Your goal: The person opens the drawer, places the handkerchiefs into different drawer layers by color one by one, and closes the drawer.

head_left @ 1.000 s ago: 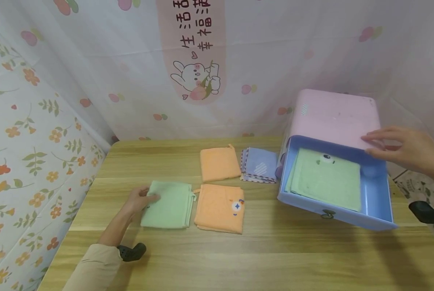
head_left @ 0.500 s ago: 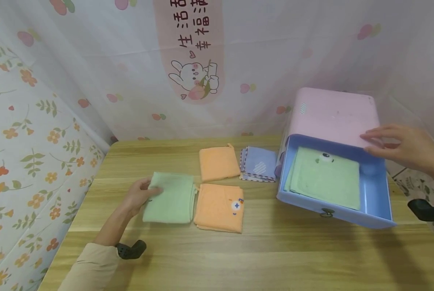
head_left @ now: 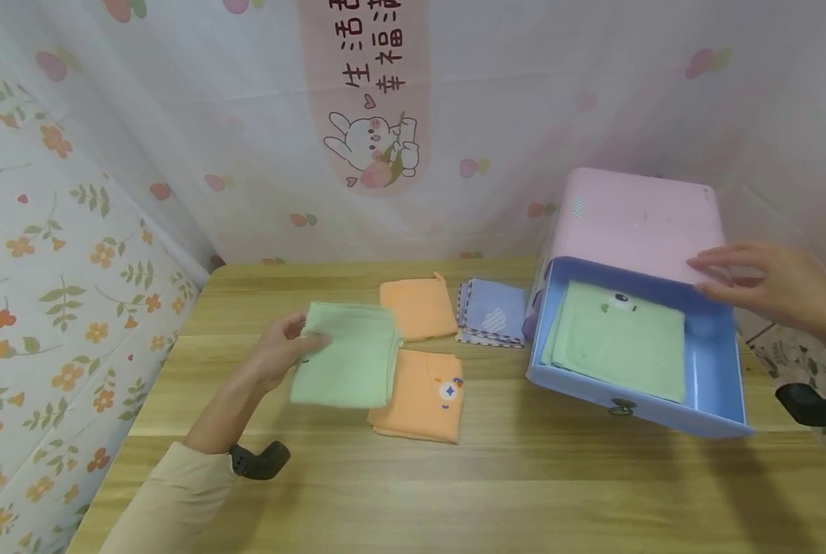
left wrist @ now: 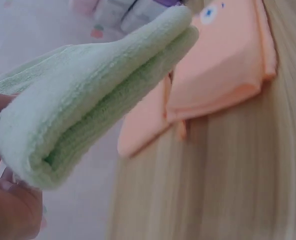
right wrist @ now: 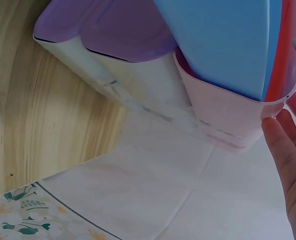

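My left hand (head_left: 281,350) pinches a folded green towel (head_left: 347,358) by its left edge, thumb on top. In the left wrist view the thick folded towel (left wrist: 98,95) is raised above the table. From the head view it overlaps part of an orange towel (head_left: 420,396) with an embroidered face. My right hand (head_left: 780,285) rests with extended fingers on the right front edge of the pink housing (head_left: 641,223) of a drawer box. Its blue drawer (head_left: 714,362) is pulled out and contains another green towel (head_left: 621,338) with a face.
A second orange towel (head_left: 416,308) lies behind the first. Beside it is a folded blue towel (head_left: 492,312) with a checked border, next to the box. Purple drawers (right wrist: 133,30) sit alongside the blue one. A printed curtain (head_left: 482,115) hangs behind the wooden table (head_left: 496,492).
My left hand has lifted the green towel from the table and carried it right and away from me, partly over the orange towels. The right hand has stayed on the box.
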A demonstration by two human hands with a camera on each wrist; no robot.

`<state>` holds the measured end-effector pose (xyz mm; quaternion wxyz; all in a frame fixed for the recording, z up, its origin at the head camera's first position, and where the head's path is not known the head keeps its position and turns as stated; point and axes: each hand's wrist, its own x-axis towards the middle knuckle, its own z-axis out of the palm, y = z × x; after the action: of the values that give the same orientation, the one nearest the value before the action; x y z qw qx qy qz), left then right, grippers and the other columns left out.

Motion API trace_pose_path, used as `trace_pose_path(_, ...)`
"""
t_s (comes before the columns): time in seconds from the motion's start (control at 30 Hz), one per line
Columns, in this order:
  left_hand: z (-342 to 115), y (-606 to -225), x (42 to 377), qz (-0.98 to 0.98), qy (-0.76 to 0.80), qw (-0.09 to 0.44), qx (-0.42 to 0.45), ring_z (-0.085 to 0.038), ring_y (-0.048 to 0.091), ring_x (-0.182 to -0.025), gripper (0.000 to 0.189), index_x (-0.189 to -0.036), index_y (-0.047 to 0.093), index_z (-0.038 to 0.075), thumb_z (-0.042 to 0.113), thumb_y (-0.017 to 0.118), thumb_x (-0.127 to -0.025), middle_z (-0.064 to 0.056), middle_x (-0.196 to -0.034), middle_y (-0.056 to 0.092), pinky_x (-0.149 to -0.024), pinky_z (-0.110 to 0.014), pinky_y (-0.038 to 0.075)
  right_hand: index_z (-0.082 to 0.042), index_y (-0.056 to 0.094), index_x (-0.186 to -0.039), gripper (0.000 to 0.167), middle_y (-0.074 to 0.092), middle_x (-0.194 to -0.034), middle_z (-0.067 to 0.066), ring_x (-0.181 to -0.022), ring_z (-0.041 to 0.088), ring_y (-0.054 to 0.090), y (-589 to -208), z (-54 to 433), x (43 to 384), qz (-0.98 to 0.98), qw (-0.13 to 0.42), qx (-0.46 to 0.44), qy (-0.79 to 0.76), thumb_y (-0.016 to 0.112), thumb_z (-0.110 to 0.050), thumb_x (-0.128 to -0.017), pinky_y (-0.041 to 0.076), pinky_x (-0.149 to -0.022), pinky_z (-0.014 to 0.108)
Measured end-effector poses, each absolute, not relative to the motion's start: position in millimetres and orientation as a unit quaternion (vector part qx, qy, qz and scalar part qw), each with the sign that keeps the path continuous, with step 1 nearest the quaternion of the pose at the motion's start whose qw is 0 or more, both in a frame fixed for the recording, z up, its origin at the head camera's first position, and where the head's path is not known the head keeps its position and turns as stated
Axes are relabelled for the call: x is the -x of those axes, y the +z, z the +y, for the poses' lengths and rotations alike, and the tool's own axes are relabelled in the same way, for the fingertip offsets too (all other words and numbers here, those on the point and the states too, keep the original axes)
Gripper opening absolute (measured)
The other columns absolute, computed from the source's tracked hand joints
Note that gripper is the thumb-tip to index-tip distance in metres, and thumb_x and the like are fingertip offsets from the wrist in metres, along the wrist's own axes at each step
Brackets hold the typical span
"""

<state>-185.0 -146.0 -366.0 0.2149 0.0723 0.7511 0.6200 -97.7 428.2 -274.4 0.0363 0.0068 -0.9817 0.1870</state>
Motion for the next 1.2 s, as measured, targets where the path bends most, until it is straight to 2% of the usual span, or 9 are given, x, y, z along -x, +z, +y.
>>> trace_pose_path(0.37, -101, -350, 187, 0.72, 0.651, 0.213, -0.112, -0.021, 0.058, -0.086, 0.043, -0.12, 0.049, 0.002, 0.006, 0.064, -0.08, -0.012, -0.118, 0.05, -0.067, -0.039, 0.052, 0.0, 0.052, -0.117, 0.045, 0.039, -0.123, 0.03, -0.101, 0.055, 0.04, -275, 427, 97, -0.982, 0.042, -0.008, 0.184, 0.061, -0.029, -0.084, 0.037, -0.07, 0.06)
trace_pose_path(0.83, -54, -334, 193, 0.697, 0.666, 0.217, -0.15, -0.023, 0.056, -0.089, 0.041, -0.119, 0.05, 0.006, 0.005, 0.062, -0.081, -0.01, -0.116, 0.052, -0.07, -0.038, 0.051, 0.0, 0.052, -0.118, 0.047, 0.039, -0.124, 0.03, -0.102, 0.055, 0.04, -275, 429, 97, -0.984, 0.035, -0.001, 0.174, 0.061, -0.031, -0.083, 0.035, -0.072, 0.062)
trace_pose_path(1.03, -29, -319, 195, 0.662, 0.698, 0.22, -0.162, -0.021, 0.057, -0.085, 0.043, -0.121, 0.048, 0.005, 0.0, 0.06, -0.08, -0.011, -0.112, 0.053, -0.071, -0.038, 0.052, -0.001, 0.052, -0.118, 0.047, 0.039, -0.124, 0.03, -0.101, 0.056, 0.04, -275, 429, 96, -0.984, 0.031, 0.002, 0.177, 0.061, -0.031, -0.083, 0.035, -0.071, 0.062)
trace_pose_path(1.2, -9, -310, 194, 0.641, 0.711, 0.216, -0.191, -0.019, 0.058, -0.078, 0.04, -0.118, 0.05, 0.002, -0.003, 0.06, -0.079, -0.01, -0.104, 0.055, -0.066, -0.037, 0.053, -0.001, 0.052, -0.119, 0.048, 0.039, -0.124, 0.03, -0.103, 0.055, 0.039, -274, 429, 97, -0.985, 0.029, -0.002, 0.172, 0.061, -0.031, -0.083, 0.035, -0.072, 0.063)
